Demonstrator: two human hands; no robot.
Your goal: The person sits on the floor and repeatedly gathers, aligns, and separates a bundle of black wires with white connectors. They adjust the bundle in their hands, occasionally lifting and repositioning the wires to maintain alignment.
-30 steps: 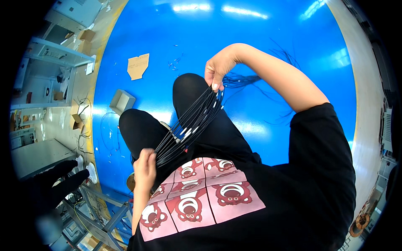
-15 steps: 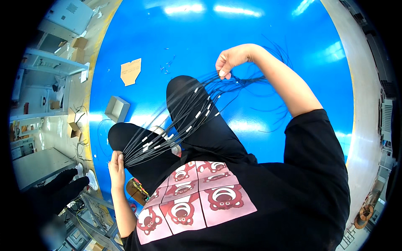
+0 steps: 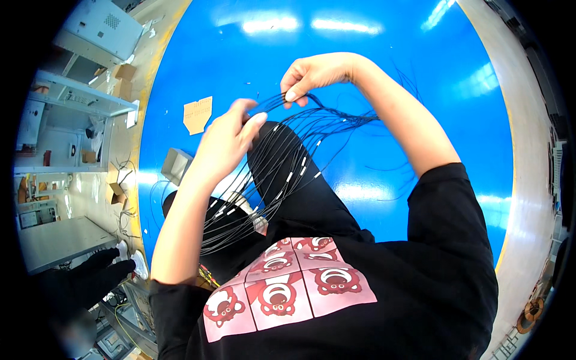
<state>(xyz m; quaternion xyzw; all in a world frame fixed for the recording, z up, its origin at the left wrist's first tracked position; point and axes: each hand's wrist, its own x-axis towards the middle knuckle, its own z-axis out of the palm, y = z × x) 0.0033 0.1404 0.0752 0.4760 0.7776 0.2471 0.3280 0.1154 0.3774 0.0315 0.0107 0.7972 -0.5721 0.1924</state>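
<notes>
My right hand [image 3: 303, 78] is closed in a pinch on a bundle of thin black wires [image 3: 288, 159] with small white sleeves along them. Close to its left, my left hand [image 3: 231, 135] reaches up to the same wires. Its thumb and forefinger curve around the strands, but the fingertips are smeared by motion, so a firm grip is not clear. From the hands the wires fan down over my black-clad knees. Part of their left end passes behind my left forearm; the other ends trail loose to the right, past my right forearm.
On the blue floor [image 3: 384, 180] are a piece of brown cardboard [image 3: 197, 116], an open grey box [image 3: 176, 165] and a few wire scraps. Along the left stand shelves and a grey cabinet [image 3: 66, 240]. Another person's legs and white shoes [image 3: 139, 264] show at the lower left.
My left hand has left the wires' left ends by my knee and moved up and right beside my right hand. Those ends now sag onto my lap. My right hand has shifted slightly left.
</notes>
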